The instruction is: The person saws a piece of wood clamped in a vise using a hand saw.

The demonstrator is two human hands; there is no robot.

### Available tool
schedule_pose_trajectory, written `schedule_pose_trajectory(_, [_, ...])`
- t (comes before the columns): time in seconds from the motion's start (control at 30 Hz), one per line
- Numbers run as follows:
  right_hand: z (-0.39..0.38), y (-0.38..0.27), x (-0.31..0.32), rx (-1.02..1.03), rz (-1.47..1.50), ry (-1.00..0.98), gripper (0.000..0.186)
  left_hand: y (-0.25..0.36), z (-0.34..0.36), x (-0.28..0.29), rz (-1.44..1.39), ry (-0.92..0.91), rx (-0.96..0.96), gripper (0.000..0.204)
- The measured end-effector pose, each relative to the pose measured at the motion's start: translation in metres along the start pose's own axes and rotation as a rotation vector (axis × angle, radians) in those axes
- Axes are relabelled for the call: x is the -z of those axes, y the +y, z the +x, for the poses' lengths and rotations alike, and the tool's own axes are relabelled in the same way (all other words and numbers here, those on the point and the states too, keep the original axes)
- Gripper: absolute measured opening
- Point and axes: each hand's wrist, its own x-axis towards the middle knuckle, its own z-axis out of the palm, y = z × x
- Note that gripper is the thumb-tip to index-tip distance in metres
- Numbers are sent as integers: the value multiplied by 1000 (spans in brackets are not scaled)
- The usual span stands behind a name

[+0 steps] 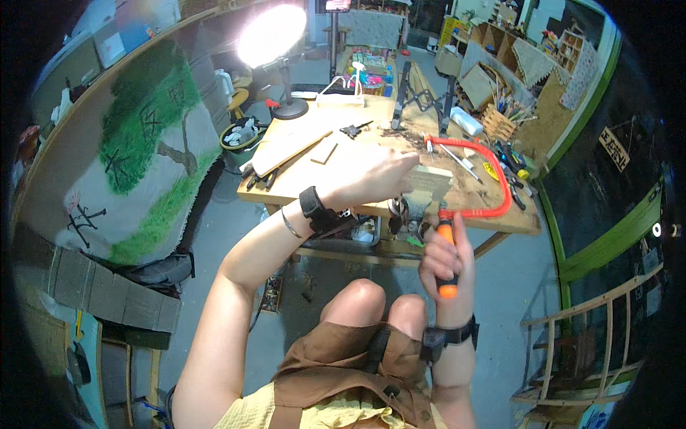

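My right hand (444,261) is wrapped round the orange-and-black handle of a coping saw (509,179) with a red bow-shaped frame. The saw's frame extends away from me over the table's right part, next to a pale wooden piece (434,176) at the front edge. A metal vise (411,214) sits at that edge, just below the wood. My left hand (379,175) is closed at the left end of the wooden piece, its fingertips mostly hidden and washed out by the light. Where the blade meets the wood is hard to make out.
A bright lamp (275,43) stands at the table's back left. Pliers (263,177), a long board (289,151) and a small wood strip (324,152) lie left; hand tools (516,166) lie right. A painted cloth (153,143) hangs left, and a wooden rack (586,343) stands right.
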Motion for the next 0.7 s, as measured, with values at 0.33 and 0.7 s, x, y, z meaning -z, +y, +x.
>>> schedule_pose_trajectory(0.33, [-8, -2, -11, -64, 26, 57, 50, 12, 2, 10, -6, -10, -38, 31])
schedule_pose_trajectory(0.7, [-1, -7, -6, -54, 28, 12, 48, 0, 2, 7, 12, -3, -83, 33])
